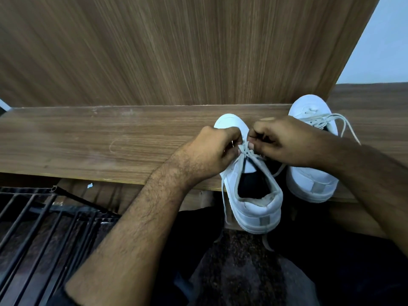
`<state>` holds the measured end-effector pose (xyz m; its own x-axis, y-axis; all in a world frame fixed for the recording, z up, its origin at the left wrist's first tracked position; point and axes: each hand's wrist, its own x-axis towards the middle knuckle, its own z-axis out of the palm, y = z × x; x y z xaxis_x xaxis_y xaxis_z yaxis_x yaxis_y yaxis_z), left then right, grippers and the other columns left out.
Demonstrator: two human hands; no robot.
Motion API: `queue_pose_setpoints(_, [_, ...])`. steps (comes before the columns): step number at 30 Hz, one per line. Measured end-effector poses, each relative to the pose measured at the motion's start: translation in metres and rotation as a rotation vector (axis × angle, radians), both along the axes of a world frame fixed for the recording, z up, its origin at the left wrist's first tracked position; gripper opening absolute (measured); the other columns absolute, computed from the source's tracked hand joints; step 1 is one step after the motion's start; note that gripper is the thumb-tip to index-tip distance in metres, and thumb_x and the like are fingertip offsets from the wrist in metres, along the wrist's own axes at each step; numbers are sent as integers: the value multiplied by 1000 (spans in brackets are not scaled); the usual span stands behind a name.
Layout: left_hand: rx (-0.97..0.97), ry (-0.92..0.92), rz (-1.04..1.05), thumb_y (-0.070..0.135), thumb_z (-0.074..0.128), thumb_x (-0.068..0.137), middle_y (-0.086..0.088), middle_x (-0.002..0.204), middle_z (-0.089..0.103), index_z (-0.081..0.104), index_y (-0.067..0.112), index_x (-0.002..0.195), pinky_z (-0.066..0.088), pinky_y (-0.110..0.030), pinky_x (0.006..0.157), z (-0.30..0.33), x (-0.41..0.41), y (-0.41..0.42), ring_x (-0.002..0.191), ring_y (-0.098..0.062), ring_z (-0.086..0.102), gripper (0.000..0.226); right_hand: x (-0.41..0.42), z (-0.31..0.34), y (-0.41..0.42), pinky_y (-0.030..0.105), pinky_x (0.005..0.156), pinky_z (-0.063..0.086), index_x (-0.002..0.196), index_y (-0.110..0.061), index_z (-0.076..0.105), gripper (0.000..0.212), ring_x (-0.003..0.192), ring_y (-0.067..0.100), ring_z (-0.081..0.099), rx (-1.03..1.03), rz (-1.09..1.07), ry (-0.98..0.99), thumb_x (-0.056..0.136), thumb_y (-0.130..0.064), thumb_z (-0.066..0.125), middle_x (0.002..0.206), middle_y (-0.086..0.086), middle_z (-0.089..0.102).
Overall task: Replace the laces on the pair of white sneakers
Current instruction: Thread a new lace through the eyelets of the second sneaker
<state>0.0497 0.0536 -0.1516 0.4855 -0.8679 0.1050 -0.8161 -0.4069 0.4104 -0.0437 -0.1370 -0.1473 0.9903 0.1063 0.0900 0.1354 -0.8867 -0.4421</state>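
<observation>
- Two white sneakers stand toe-away on the wooden shelf (88,138): the near sneaker (254,195) overhangs its front edge, the far sneaker (311,180) just beside it on the right.
- Left hand (212,151) and right hand (282,142) each pinch the lace (242,149) over the near sneaker's tongue.
- A black metal rack (44,217) sits lower left.

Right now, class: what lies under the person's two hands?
The nearer sneaker on the wooden shelf. Left hand and right hand pinch its lace; its eyelets are covered.
</observation>
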Motion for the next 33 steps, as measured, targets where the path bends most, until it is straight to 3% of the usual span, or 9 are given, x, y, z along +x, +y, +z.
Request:
queue_pose_setpoints(4, [52,-24,39,26,66,91,6,86,71,63,23,92,55,-42,76,0,2,1,80,-16,65,5,0,-4,-3,38,78,50,93,-26,66,7,83,9,59,4,21,27,94,-32,62,85,-14,57])
queue_pose_setpoints(8, [48,-106,47,35,53,89,1,87,69,54,29,86,55,-44,70,1,-4,-2,80,-28,63,6,3,-5,0,35,73,47,82,-32,56,12,78,8,56,-38,24,-5,93,-29,62,79,-15,53])
queue_pose_setpoints(13, [18,-151,-40,25,44,88,-8,79,63,47,15,87,50,-46,64,-1,-5,-6,72,-34,58,10,3,-4,1,27,67,32,81,-25,46,18,71,4,44,-123,35,-29,94,-21,57,79,-15,43])
queue_pose_setpoints(16, [-4,-141,-43,24,46,91,-8,81,64,52,11,91,49,-45,65,-1,-4,-2,74,-33,59,14,3,-4,2,31,70,35,83,-24,43,17,75,13,45,-124,41,-37,96,-24,53,80,-13,40])
queue_pose_setpoints(20, [31,-13,85,26,59,95,-5,81,71,58,12,89,54,-43,75,1,-3,-1,80,-26,67,15,1,0,1,34,73,44,84,-28,51,15,80,13,56,-39,4,22,97,-27,57,85,-11,55])
queue_pose_setpoints(25, [10,235,111,25,68,93,9,74,73,69,19,79,58,-28,74,10,-6,10,60,3,69,15,-7,3,-4,38,70,50,73,-28,57,27,72,14,61,88,-23,134,94,-44,56,73,-7,63])
queue_pose_setpoints(27, [6,310,92,24,68,94,8,82,74,69,20,83,51,-19,64,13,-11,11,58,-2,71,12,-10,4,-4,42,71,53,73,-27,59,30,71,15,62,126,-10,179,91,-51,56,72,-6,64])
queue_pose_setpoints(30, [23,312,89,24,72,92,10,76,72,68,16,84,39,-7,51,15,-14,9,56,-5,71,12,-11,3,-4,43,82,55,82,-31,64,16,82,9,67,193,12,219,90,-45,63,83,-12,70])
queue_pose_setpoints(33, [72,343,97,23,75,90,12,66,70,69,14,81,40,-3,52,13,-13,9,55,-5,70,14,-11,3,-4,45,86,55,83,-34,65,10,87,10,66,208,44,258,89,-42,66,89,-13,68])
